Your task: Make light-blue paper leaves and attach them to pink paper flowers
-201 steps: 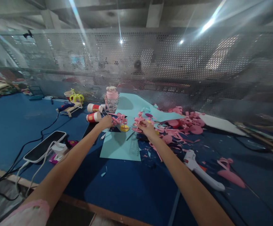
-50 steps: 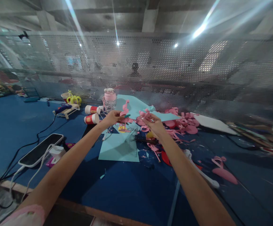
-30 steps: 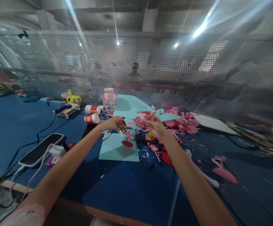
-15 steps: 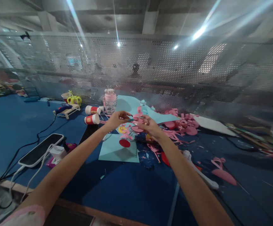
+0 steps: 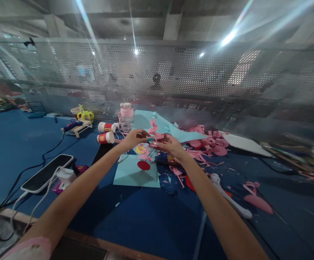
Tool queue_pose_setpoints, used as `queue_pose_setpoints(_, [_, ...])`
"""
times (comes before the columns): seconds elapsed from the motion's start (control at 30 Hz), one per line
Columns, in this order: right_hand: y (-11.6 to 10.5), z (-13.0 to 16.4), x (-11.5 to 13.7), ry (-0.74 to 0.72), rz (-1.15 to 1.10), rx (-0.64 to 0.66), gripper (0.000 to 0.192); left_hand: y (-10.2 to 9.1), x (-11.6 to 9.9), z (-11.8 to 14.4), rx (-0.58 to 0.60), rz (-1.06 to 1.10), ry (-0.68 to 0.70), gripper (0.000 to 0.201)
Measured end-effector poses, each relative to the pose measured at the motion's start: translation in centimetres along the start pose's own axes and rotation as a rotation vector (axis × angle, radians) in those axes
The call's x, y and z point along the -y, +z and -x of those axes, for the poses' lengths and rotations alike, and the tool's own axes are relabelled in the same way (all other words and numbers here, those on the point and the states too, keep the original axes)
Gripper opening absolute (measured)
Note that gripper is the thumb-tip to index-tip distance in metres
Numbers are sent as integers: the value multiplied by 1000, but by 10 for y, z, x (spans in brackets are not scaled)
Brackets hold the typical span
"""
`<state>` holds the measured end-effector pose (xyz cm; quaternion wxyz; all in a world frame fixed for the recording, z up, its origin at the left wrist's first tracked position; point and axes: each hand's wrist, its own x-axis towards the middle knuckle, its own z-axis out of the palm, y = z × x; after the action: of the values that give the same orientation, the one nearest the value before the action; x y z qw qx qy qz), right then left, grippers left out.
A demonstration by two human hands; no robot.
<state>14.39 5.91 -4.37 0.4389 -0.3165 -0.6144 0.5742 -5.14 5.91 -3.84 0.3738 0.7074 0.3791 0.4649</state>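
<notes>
A curled pink paper piece (image 5: pixel 153 126) with a round base stands up between my two hands above the desk. My right hand (image 5: pixel 172 147) is closed on its base from the right. My left hand (image 5: pixel 135 140) has its fingers pinched at the left side of that base, where a small teal bit (image 5: pixel 150 139) shows. Whether the teal bit is held or is part of a finger, I cannot tell. Just below are a red disc (image 5: pixel 143 165) and more pink paper curls (image 5: pixel 146 155), over a light blue sheet (image 5: pixel 135 177).
Pink paper scraps (image 5: pixel 213 142) pile up at the right. A white-handled tool (image 5: pixel 231 198) lies near my right forearm. On the left are a phone (image 5: pixel 48 171) with cables, paper cups (image 5: pixel 106 137), a glue gun (image 5: pixel 72 125) on a small wooden stand and a bottle (image 5: pixel 126 117).
The pink curled piece has shifted slightly left and stands more upright. My left fingers have closed in on its base, and the right hand has turned a little.
</notes>
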Motion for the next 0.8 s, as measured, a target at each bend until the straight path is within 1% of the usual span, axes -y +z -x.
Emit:
queue_pose_setpoints(0.17, [0, 2, 3, -88, 109, -71, 37, -4, -2, -1, -27, 60, -50, 33])
queue_pose_setpoints(0.27, [1, 2, 3, -118, 125, -74, 39, -4, 0, -2, -26, 62, -45, 34])
queue_pose_setpoints(0.37, [1, 1, -1, -120, 170, -102, 39, -5, 3, -2, 9, 39, -22, 31])
queue_pose_setpoints(0.47, [0, -1, -7, -112, 159, -169, 41, -8, 6, -4, 33, 13, -22, 30])
queue_pose_setpoints(0.53, [-1, -3, -10, -105, 122, -200, 44, -13, 6, -5, 14, 14, -53, 31])
queue_pose_setpoints(0.57, [-2, -3, -10, -99, 102, -205, 45, -16, 6, -5, -13, 4, -68, 32])
queue_pose_setpoints(0.67, [-4, -4, -11, -72, 24, -187, 50, -28, 3, -4, -130, -130, -127, 33])
queue_pose_setpoints(0.7, [-6, -4, -12, -65, -3, -186, 51, -31, 1, -2, -133, -204, -157, 33])
queue_pose_setpoints(0.73, [-8, -4, -12, -60, -26, -189, 52, -33, 0, 0, -106, -280, -188, 33])
queue_pose_setpoints(0.77, [-10, -4, -13, -56, -42, -192, 51, -33, -2, 3, -49, -352, -219, 35])
queue_pose_setpoints(0.8, [-12, -5, -14, -54, -53, -193, 50, -31, -4, 6, 33, -416, -247, 37])
